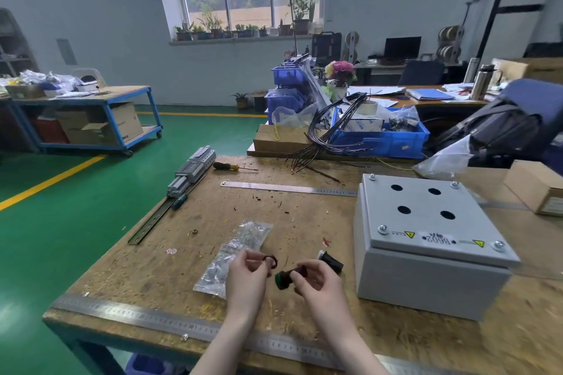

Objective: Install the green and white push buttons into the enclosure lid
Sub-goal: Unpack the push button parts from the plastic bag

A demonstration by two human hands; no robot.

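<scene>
My right hand (316,281) grips the green push button (281,279) by its black body, green cap pointing left. My left hand (248,272) pinches a dark ring nut (271,260) just left of it, apart from the button. A second push button (330,259) with a black body lies on the wooden table behind my right hand; its cap colour is hard to tell. The grey enclosure (426,280) stands to the right, its lid (426,225) screwed on and showing several round holes.
A clear plastic bag (240,250) lies under and beyond my left hand. A long steel ruler (289,188) and a yellow-handled screwdriver (227,166) lie further back, a DIN rail (158,216) at the left edge, another ruler (152,318) along the front edge.
</scene>
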